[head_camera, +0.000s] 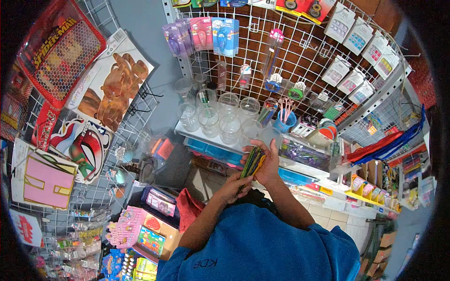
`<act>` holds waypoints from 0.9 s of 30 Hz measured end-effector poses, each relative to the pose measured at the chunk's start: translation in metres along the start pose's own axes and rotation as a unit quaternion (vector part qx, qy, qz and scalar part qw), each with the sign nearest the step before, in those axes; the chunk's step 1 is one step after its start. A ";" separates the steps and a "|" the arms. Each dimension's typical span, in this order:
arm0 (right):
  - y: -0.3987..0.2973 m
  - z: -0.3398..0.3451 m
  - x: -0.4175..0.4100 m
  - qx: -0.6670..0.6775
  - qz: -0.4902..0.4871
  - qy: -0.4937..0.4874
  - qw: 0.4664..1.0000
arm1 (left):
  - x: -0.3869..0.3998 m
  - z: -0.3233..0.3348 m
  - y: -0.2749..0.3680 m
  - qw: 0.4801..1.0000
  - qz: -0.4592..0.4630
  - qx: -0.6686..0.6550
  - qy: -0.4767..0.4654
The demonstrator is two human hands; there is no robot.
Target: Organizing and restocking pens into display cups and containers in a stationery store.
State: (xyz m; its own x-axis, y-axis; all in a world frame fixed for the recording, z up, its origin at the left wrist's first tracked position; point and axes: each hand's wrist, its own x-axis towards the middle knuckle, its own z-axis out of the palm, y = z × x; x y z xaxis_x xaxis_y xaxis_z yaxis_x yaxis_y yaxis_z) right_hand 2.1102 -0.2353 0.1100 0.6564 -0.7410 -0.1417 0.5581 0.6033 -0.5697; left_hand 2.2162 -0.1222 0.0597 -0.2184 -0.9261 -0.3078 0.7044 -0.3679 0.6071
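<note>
My left hand (235, 188) grips the lower end of a bundle of thin pencil-like sticks (252, 163), mostly green and dark with yellow among them. Behind the upper part of the bundle, my right hand (269, 163) cups it against the palm, its fingers spread around the sticks. Just beyond the hands, several clear cups (230, 128) stand in rows on a white shelf top (191, 132). One clear cup (268, 111) holds coloured sticks. Beside it, a light-blue holder (284, 124) contains pink pens (287, 105).
A white wire grid (299, 66) with hanging packets rises behind the cups. More goods hang on the left grid (133, 109). Blue drawers (211, 149) sit under the shelf top. Boxed toys (151, 239) and a red cloth (190, 209) lie at my left.
</note>
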 end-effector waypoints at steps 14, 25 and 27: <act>-0.028 0.012 -0.016 -0.088 -0.045 0.037 0.994 | 0.015 0.020 0.020 0.989 0.031 0.141 -0.037; -0.074 -0.004 -0.010 -0.370 -0.113 0.023 0.922 | 0.018 0.027 0.030 0.945 0.075 0.318 -0.035; -0.075 -0.004 -0.007 -0.390 -0.117 0.020 0.913 | 0.018 0.028 0.030 0.932 0.107 0.346 -0.013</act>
State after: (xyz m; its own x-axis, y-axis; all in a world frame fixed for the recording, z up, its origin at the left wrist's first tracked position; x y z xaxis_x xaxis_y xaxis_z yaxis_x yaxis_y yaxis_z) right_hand 2.0611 -0.2765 0.1504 0.5374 -0.8425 0.0371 0.1386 0.0448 -0.9893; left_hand 2.2148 -0.1520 0.0935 -0.1443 -0.9831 -0.1126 0.1314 -0.1318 0.9825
